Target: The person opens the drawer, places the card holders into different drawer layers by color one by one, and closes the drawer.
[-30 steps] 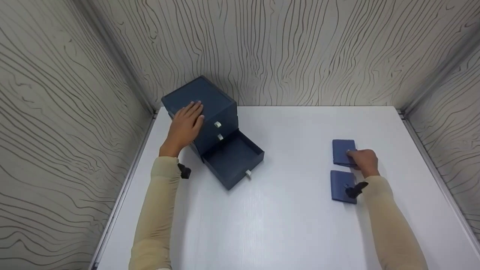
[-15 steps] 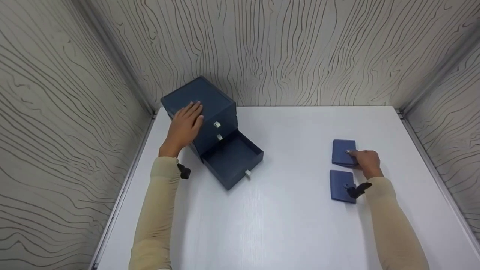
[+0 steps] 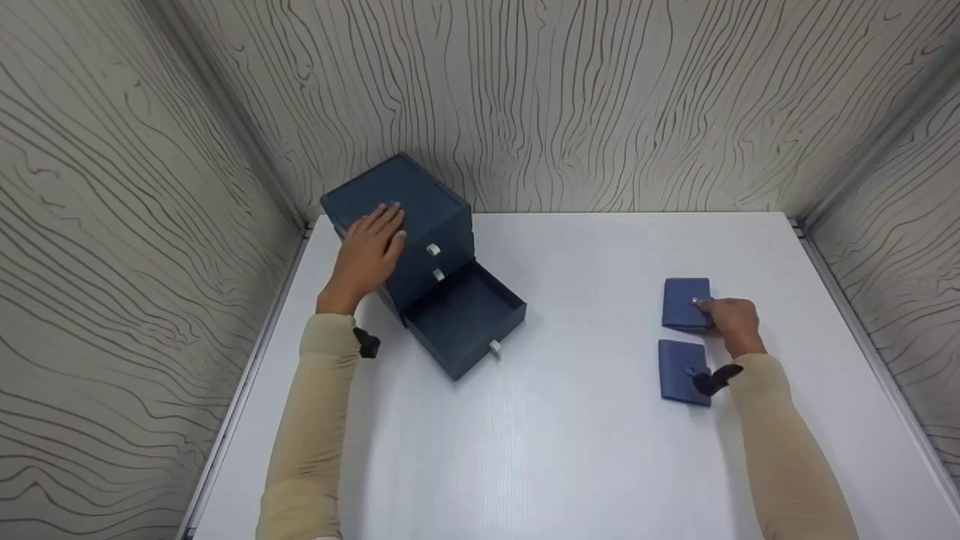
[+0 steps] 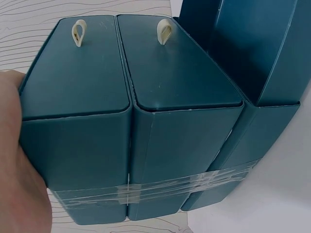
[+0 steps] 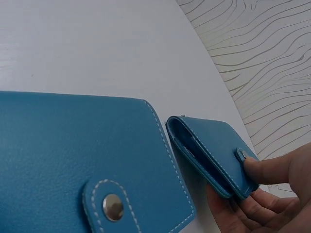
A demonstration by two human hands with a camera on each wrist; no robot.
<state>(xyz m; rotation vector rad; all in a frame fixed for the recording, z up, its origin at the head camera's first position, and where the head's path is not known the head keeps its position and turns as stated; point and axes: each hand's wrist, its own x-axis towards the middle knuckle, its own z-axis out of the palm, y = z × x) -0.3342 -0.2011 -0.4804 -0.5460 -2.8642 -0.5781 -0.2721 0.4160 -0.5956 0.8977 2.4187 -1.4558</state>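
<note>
My left hand (image 3: 364, 251) rests with extended fingers on top of the dark blue drawer box (image 3: 401, 191). Two of the box's drawers are closed, and the bottom drawer (image 3: 466, 315) is pulled out with a bare inside. On the right, my right hand (image 3: 735, 324) pinches the right edge of the farther blue wallet (image 3: 684, 300). In the right wrist view the thumb presses by its strap and the other fingers are underneath. A second blue wallet (image 5: 87, 150) with a metal snap lies just nearer to me, its strap fastened side up.
Clear tape (image 4: 141, 192) runs round the side of the drawer box. Small pale loop pulls (image 4: 78, 34) stick out from the drawer fronts. The white table (image 3: 570, 420) ends at patterned walls (image 3: 570, 105) behind and at both sides.
The right thumb has shifted slightly to the right on the farther wallet, and its metal snap now shows. My left hand stays on the box.
</note>
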